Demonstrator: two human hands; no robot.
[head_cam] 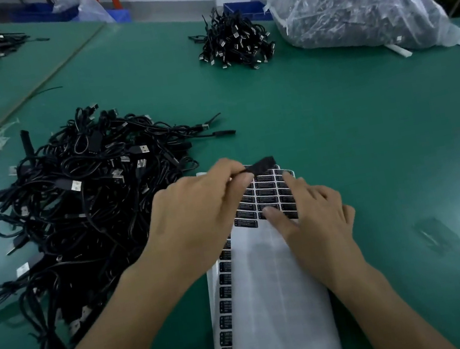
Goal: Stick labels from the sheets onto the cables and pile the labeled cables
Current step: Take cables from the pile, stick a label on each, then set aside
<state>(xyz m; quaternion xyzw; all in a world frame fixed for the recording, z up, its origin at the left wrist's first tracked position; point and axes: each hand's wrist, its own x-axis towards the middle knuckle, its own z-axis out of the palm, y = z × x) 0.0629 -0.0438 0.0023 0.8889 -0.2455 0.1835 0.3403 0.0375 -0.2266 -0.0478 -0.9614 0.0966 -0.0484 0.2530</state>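
Two hands work over the sheets (275,288). The left hand (198,213) pinches a dark strip between thumb and fingertips, most likely a label (263,165) though it is blurred. The right hand (315,221) lies flat on the top sheet with fingers spread, pinning it. The label hangs just above the sheets' far end, its long axis running left to right and tilted a little up on the right. Rows of labels sit at that far end; the near part of the top sheet is bare backing.

The cables (90,203) lie in a loose tangle just left of the left hand, so the label has to travel leftward. That hand is the nearer one but already occupied, so the right would probably have to fetch a cable across. A smaller pile (234,42) and a bag (356,7) sit well apart, far across the green table (385,148), with a white wall behind.
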